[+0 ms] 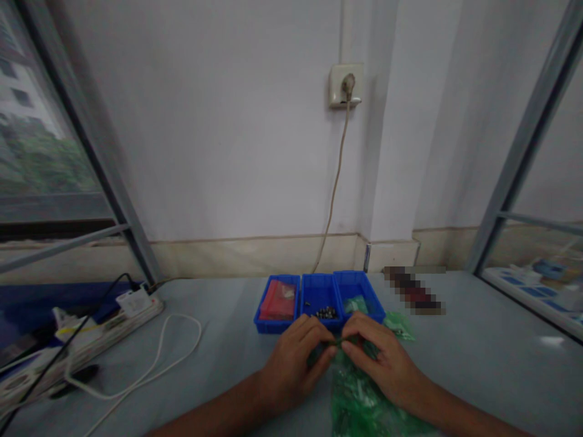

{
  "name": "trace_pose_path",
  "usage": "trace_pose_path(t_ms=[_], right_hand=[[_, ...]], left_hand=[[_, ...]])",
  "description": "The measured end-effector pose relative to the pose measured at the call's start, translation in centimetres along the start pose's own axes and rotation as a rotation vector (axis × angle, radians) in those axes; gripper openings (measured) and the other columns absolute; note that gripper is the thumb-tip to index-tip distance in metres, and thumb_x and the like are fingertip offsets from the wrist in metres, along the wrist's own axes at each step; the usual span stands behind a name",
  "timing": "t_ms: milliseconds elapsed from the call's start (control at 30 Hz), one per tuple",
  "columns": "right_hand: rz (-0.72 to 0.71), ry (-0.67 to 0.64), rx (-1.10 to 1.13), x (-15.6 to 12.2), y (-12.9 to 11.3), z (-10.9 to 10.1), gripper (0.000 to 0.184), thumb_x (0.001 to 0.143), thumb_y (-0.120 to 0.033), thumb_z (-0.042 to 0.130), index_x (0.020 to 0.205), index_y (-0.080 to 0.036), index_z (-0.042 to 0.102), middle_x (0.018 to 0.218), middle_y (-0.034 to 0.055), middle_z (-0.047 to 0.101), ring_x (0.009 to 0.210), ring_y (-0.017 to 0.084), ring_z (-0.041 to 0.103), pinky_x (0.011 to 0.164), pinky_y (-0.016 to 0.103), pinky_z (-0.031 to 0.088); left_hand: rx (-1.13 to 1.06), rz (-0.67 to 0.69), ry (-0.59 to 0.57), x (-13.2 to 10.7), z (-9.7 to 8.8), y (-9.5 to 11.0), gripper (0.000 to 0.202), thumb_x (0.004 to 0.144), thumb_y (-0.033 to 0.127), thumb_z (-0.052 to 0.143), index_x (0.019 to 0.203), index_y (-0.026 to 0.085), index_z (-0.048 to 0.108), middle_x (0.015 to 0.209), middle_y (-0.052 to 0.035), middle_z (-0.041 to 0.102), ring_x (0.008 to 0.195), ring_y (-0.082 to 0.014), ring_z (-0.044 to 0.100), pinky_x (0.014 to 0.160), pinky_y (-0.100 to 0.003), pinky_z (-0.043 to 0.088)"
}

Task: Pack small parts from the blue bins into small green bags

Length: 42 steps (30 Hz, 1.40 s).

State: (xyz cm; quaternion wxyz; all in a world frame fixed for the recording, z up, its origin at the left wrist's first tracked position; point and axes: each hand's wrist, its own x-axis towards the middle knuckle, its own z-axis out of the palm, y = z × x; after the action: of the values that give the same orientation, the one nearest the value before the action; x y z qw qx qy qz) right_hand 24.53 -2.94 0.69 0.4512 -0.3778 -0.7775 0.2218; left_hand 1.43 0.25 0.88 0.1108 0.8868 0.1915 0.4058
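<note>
My left hand point(298, 358) and my right hand point(385, 355) meet fingertip to fingertip in front of the blue bins. Both are closed in a pinch on a thin green strip point(337, 342), which looks like plastic film of a green bag. Crumpled green plastic bags point(353, 394) lie right below, partly under my right hand and forearm. Small dark and shiny metal pieces point(326, 312) sit in the middle blue bin point(321, 285), just beyond my fingers. The exact shape of what I pinch is mostly hidden.
The left blue bin point(259, 315) holds a red packet point(277, 300); the right blue bin point(350, 282) holds a green packet point(356, 304). Another green packet point(399, 325) lies beside it. A power strip point(109, 337) and a looped white cable point(161, 340) occupy the left side.
</note>
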Motion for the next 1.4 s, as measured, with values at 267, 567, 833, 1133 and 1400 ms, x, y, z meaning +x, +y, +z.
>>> trace_pose_path(t_ms=[267,567,833,1133,1400], right_hand=[[0.035,0.003,0.011,0.0,0.0,0.1,0.026,0.112,-0.043,0.057,0.097,-0.024,0.068,0.092,0.0018,0.062,0.085,0.022,0.061,0.078,0.033,0.046],[0.115,-0.036,0.008,-0.3,0.4,0.5,0.029,0.111,-0.049,0.057,0.102,-0.024,0.067,0.093,0.0013,0.062,0.087,0.023,0.061,0.079,0.033,0.045],[0.118,-0.025,0.028,-0.2,0.4,0.4,0.030,0.114,-0.047,0.051,0.101,-0.023,0.063,0.095,0.0018,0.063,0.089,0.023,0.062,0.081,0.033,0.046],[0.103,-0.023,-0.067,-0.7,1.4,0.9,0.023,0.111,-0.042,0.058,0.096,-0.024,0.063,0.097,0.0043,0.069,0.090,0.025,0.064,0.079,0.034,0.051],[0.120,-0.093,-0.056,-0.6,0.8,0.9,0.025,0.108,-0.046,0.062,0.099,-0.022,0.064,0.095,0.0038,0.068,0.087,0.025,0.063,0.077,0.033,0.050]], left_hand=[[0.015,-0.004,-0.017,0.0,-0.2,0.1,0.011,0.108,0.018,0.056,0.118,0.021,0.059,0.105,-0.0074,0.070,0.097,-0.0230,0.064,0.089,-0.035,0.051],[0.012,-0.072,0.056,-0.4,0.4,-0.8,0.010,0.111,0.017,0.049,0.111,0.022,0.059,0.099,-0.0055,0.066,0.090,-0.0208,0.062,0.082,-0.031,0.050],[0.112,-0.091,0.004,-0.7,0.7,-0.9,0.007,0.112,0.028,0.055,0.111,0.022,0.058,0.101,-0.0054,0.067,0.092,-0.0227,0.063,0.085,-0.033,0.052],[0.168,-0.097,0.050,-1.2,1.2,-1.4,0.014,0.115,0.031,0.048,0.115,0.021,0.058,0.106,-0.0064,0.070,0.094,-0.0230,0.066,0.086,-0.033,0.054],[0.169,-0.114,-0.013,-0.9,1.0,-1.2,0.017,0.114,0.029,0.051,0.101,0.020,0.058,0.095,-0.0047,0.067,0.086,-0.0217,0.062,0.077,-0.031,0.051]])
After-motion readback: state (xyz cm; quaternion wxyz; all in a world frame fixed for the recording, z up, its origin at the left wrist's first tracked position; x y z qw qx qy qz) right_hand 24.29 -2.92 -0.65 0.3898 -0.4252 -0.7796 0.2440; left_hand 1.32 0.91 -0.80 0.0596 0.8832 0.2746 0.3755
